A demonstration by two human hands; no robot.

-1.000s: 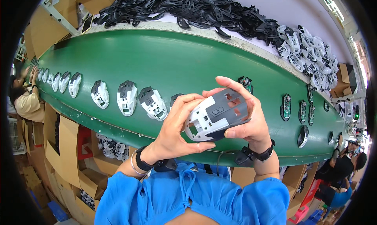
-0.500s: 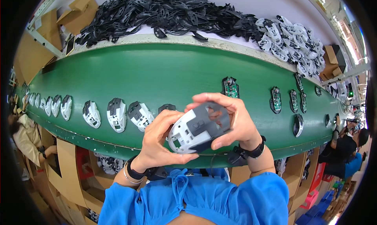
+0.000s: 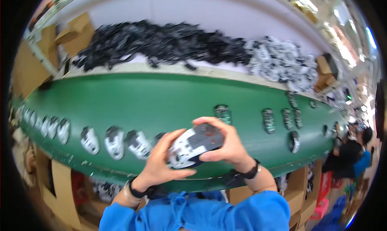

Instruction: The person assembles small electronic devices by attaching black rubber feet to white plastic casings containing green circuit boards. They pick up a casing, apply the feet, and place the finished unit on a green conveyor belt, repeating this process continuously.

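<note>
Over the near side of the green belt I hold a computer mouse (image 3: 194, 144) with a white and dark grey shell in both hands. My left hand (image 3: 158, 165) curls around its white end, thumb along the near side. The dark end is gripped by my right hand (image 3: 230, 147), fingers over the far side and thumb on the near side. Just behind my right hand lies a mouse base with a green circuit board (image 3: 223, 113). Another grey and white mouse (image 3: 139, 144) rests left of my left hand. The picture is slightly smeared by motion.
A row of white and grey mice (image 3: 89, 140) stretches left along the green belt (image 3: 161, 98). Several circuit-board bases (image 3: 269, 121) lie at right. Behind the belt, a ledge bears piles of black parts (image 3: 161, 45) and white shells (image 3: 282, 61). Cardboard boxes (image 3: 76, 33) stand far left.
The view has tilted upward, so the belt and piles appear lower in the picture. Both hands still hold the mouse, which sits at a slightly changed angle.
</note>
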